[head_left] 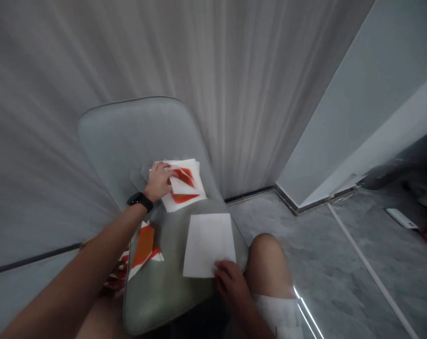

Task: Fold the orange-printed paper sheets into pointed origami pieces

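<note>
My left hand (159, 181), with a black watch on the wrist, reaches onto the left part of a pile of white paper sheets with red-orange shapes (185, 198). Its fingers are apart and slightly blurred over the top sheet. A blank white paper sheet (209, 240) lies flat near the front right of the chair seat. At its lower right corner my right hand (230, 281) has its fingers curled, seemingly pinching the edge. Red-orange and white folded-looking pieces (143, 245) lie at the seat's left edge, close to my left forearm.
Everything rests on a grey-green chair (139, 127) whose back stands against a grey curtain (234, 94). More red and white pieces (117, 277) show below the seat's left side. My bare knee (270, 259) is beside the right edge. A white flat object (400, 218) lies on the floor.
</note>
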`<state>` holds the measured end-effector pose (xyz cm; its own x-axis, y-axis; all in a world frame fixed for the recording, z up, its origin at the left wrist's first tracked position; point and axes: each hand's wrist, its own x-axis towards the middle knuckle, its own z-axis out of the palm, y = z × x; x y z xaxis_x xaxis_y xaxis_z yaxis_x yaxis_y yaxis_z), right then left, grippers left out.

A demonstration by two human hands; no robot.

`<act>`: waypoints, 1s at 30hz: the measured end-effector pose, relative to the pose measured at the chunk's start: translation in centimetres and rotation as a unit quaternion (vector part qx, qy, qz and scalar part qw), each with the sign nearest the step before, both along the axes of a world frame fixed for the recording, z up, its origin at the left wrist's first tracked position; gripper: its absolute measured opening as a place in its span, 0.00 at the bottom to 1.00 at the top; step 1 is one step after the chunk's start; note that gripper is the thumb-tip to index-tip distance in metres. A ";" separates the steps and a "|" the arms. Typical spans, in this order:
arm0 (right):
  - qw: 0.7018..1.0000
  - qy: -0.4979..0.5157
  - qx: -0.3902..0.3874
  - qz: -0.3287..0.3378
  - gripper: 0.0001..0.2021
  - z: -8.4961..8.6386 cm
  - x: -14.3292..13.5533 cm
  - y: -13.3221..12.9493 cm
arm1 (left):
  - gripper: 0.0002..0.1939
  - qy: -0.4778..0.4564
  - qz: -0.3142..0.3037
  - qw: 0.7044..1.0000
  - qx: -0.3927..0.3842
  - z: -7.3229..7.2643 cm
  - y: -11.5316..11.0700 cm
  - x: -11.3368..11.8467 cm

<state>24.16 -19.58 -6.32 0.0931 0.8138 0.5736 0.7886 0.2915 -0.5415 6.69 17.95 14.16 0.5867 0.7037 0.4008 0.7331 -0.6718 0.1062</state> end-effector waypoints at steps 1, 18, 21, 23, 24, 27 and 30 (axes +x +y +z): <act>1.000 0.001 -0.003 0.000 0.18 0.1 0.0 0.0 | 0.19 0.002 -0.010 1.000 -0.002 0.1 0.3 0.1; 1.000 -0.018 0.002 -0.022 0.18 0.0 0.3 -0.2 | 0.04 -0.028 0.043 0.998 -0.024 0.7 0.3 5.4; 0.998 -0.043 0.006 -0.053 0.20 -0.4 0.4 -0.3 | 0.07 -0.023 0.033 0.998 -0.048 -0.1 -0.3 5.2; 0.995 -0.059 0.001 -0.084 0.23 -0.8 0.4 -0.3 | 0.10 -0.025 0.029 0.998 -0.056 -0.5 -1.1 4.8; 0.993 -0.064 -0.007 -0.101 0.24 -1.0 0.5 -0.3 | 0.11 -0.033 0.027 0.997 -0.060 -0.7 -1.8 4.6; 0.988 -0.072 -0.031 -0.132 0.25 -1.4 0.9 -0.1 | 0.13 -0.123 0.022 0.986 -0.110 -2.0 -5.5 3.6; 0.990 -0.082 -0.031 -0.109 0.21 -1.3 1.3 -0.2 | 0.12 -0.249 0.017 0.937 -0.244 -4.8 -11.9 1.5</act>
<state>25.49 -19.75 -7.57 0.1811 0.8184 0.5454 0.9077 0.0744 -0.4131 8.19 6.06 9.39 0.3866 0.8895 0.2436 0.5316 -0.4308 0.7292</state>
